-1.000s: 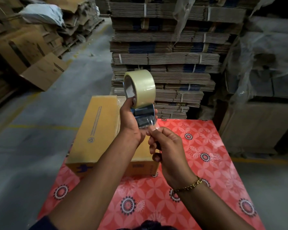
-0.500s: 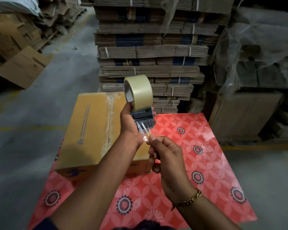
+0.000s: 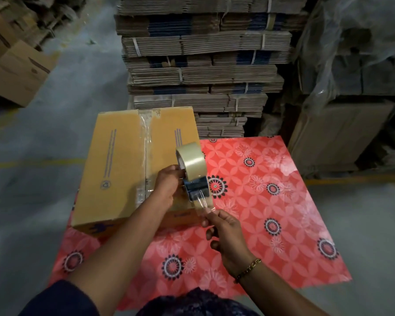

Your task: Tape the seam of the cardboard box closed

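A yellow-brown cardboard box (image 3: pixel 116 169) lies on the red flowered mat, its two top flaps closed. Clear tape runs along the far part of its centre seam (image 3: pixel 145 142). My left hand (image 3: pixel 167 188) grips a tape dispenser (image 3: pixel 193 172) with a roll of clear tape, held just above the box's near right corner. My right hand (image 3: pixel 224 233) pinches the loose end of the tape (image 3: pixel 203 205), drawn out a short way below the dispenser's blade. The box's near right corner is hidden behind my left arm.
The red flowered mat (image 3: pixel 271 213) covers the grey concrete floor. Tall strapped stacks of flattened cardboard (image 3: pixel 201 62) stand right behind the box. Plastic-wrapped pallets (image 3: pixel 351 65) are at the right, and loose boxes (image 3: pixel 18 67) at the far left.
The view tilted down and the dispenser came lower, toward the box's near right side. My right hand has drawn the tape end a little further from the blade.
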{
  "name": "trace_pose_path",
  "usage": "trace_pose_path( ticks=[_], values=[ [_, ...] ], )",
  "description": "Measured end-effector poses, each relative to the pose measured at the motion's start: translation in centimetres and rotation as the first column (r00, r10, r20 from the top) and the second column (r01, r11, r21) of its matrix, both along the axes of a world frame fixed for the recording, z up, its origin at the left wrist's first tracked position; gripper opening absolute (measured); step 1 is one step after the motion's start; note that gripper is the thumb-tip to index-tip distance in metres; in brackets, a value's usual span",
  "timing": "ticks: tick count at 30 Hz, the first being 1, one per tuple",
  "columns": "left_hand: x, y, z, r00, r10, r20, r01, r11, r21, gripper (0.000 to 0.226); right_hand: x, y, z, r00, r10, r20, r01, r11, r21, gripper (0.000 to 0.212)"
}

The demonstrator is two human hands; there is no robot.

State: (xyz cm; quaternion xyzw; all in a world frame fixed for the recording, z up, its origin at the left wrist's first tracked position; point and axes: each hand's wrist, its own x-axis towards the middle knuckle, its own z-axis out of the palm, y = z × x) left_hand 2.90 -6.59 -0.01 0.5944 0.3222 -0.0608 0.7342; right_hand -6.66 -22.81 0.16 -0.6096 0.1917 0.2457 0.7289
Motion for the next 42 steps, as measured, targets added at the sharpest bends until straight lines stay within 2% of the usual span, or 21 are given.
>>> trace_pose_path(
  ticks=[5, 8, 9, 11, 12, 13, 15, 18, 20, 23, 26, 32, 35, 38, 39, 40, 42],
  values=[
    [0.6, 0.5, -2.9, 0.997, -0.031, -0.068, 0.048, 0.964, 0.263, 0.011, -0.3, 0.5, -2.1, 0.996, -0.04, -0.08, 0.041, 0.999, 0.013, 0.02],
    [0.9, 0.5, -3.4, 0.993, -0.107, -0.048, 0.117, 0.876, 0.468, 0.009, -0.1, 0.6, -2.5, 0.993, -0.058, -0.106, 0.06, 0.998, 0.014, 0.02],
    [1.0, 0.6, -3.4, 0.988, -0.145, -0.044, 0.143, 0.79, 0.596, 0.01, -0.1, 0.6, -2.6, 0.992, -0.059, -0.115, 0.061, 0.998, 0.016, 0.019],
    [1.2, 1.1, -3.8, 0.966, -0.236, -0.104, 0.214, 0.506, 0.836, 0.027, -0.3, 0.5, -2.7, 0.989, -0.052, -0.14, 0.057, 0.998, 0.032, 0.016],
    [1.3, 1.6, -4.3, 0.958, -0.256, -0.128, 0.226, 0.4, 0.888, 0.035, -0.4, 0.4, -2.8, 0.987, -0.049, -0.15, 0.057, 0.997, 0.046, 0.015],
    [1.3, 2.0, -4.6, 0.953, -0.265, -0.146, 0.238, 0.359, 0.903, 0.041, -0.5, 0.3, -2.8, 0.987, -0.047, -0.156, 0.057, 0.997, 0.061, 0.015],
    [0.8, 2.5, -4.9, 0.954, -0.263, -0.142, 0.237, 0.373, 0.897, 0.047, -0.6, 0.3, -2.8, 0.986, -0.048, -0.161, 0.063, 0.994, 0.087, 0.016],
    [-2.1, 1.9, -4.7, 0.963, -0.258, 0.074, 0.049, 0.44, 0.897, 0.029, -0.6, 0.4, -2.9, 0.985, -0.049, -0.163, 0.068, 0.991, 0.119, 0.015],
    [-5.7, 0.9, -4.6, 0.909, -0.371, 0.188, -0.027, 0.397, 0.917, 0.024, -0.6, 0.5, -3.0, 0.987, -0.04, -0.156, 0.06, 0.991, 0.121, 0.017],
    [-10.6, -0.5, -4.8, 0.776, -0.613, 0.147, 0.041, 0.282, 0.959, 0.031, -0.5, 0.4, -3.0, 0.989, -0.03, -0.146, 0.047, 0.992, 0.115, 0.018],
    [-11.5, -1.1, -5.8, 0.746, -0.652, 0.136, 0.047, 0.254, 0.966, 0.034, -0.5, 0.3, -3.0, 0.99, -0.019, -0.136, 0.035, 0.992, 0.12, 0.02],
    [-10.9, -1.5, -6.3, 0.775, -0.594, 0.216, -0.012, 0.328, 0.945, 0.011, -0.2, 0.0, -3.0, 0.992, 0.037, -0.117, -0.024, 0.994, 0.105, 0.026],
    [-10.7, -1.4, -5.9, 0.767, -0.597, 0.235, -0.009, 0.356, 0.934, 0.006, -0.1, -0.2, -2.9, 0.988, 0.078, -0.136, -0.058, 0.988, 0.145, 0.038],
    [-10.4, -1.6, -5.5, 0.766, -0.591, 0.251, -0.008, 0.383, 0.924, 0.007, -0.4, -0.9, -3.1, 0.97, 0.19, -0.151, -0.155, 0.963, 0.219, 0.053],
    [-10.3, -1.6, -5.4, 0.766, -0.588, 0.259, -0.002, 0.401, 0.916, 0.006, -0.6, -1.2, -3.4, 0.969, 0.209, -0.135, -0.178, 0.962, 0.209, 0.053],
    [-10.3, -1.6, -5.3, 0.766, -0.586, 0.264, 0.008, 0.42, 0.908, 0.005, -0.8, -1.8, -3.8, 0.974, 0.218, -0.068, -0.208, 0.969, 0.135, 0.048],
    [-10.4, -1.6, -5.2, 0.768, -0.58, 0.272, 0.026, 0.453, 0.891, 0.003, -0.8, -3.1, -5.0, 0.955, 0.24, 0.177, -0.209, 0.961, -0.179, 0.031]
  ],
)
